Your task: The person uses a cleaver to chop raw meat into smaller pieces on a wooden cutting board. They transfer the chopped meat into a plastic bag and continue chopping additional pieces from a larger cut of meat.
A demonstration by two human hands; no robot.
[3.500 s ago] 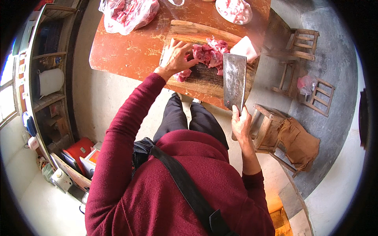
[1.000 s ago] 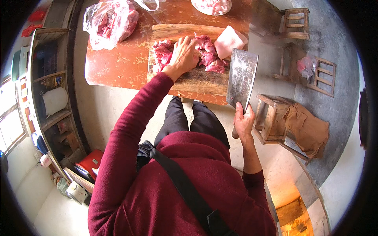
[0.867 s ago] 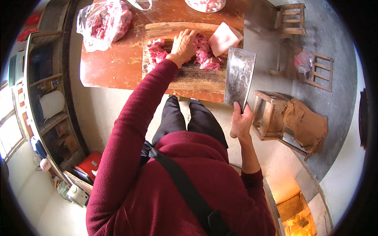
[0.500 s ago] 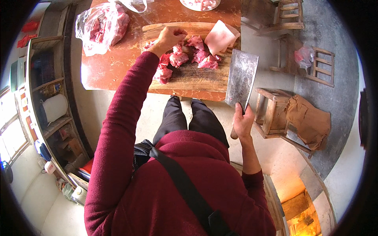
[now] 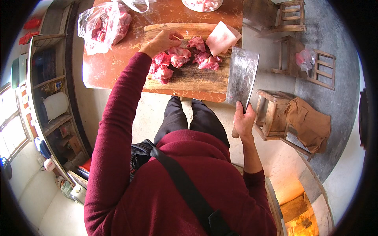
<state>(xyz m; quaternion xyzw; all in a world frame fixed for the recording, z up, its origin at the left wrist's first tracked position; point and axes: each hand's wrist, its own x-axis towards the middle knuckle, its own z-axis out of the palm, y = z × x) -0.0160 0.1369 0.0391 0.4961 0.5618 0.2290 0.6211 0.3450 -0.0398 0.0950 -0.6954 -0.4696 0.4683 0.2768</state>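
My right hand (image 5: 245, 118) is wrapped round the wooden handle of a broad cleaver (image 5: 241, 76). The blade points up and away from me, just off the right end of a wooden cutting board (image 5: 193, 83). Over the board's left half, my left hand (image 5: 162, 42) has its fingers bent together in a pinch; whatever sits between the fingertips is too small to make out. Raw meat chunks (image 5: 180, 58) lie right below and beside that hand, with more meat pieces (image 5: 206, 61) to their right. A pale slab of meat with skin (image 5: 221, 38) rests at the board's far right corner.
The board lies on a reddish-brown table (image 5: 106, 72). Farther back are a plastic bag of meat (image 5: 106, 29) and a white bowl of meat (image 5: 202, 4). To the right stand a wooden stool (image 5: 271, 114) with a brown cloth (image 5: 309, 124) and several chairs. Shelving (image 5: 51, 84) lines the left.
My left hand has drawn slightly to the left and nearer to me over the meat, its fingers still bent. The cleaver in my right hand has hardly moved.
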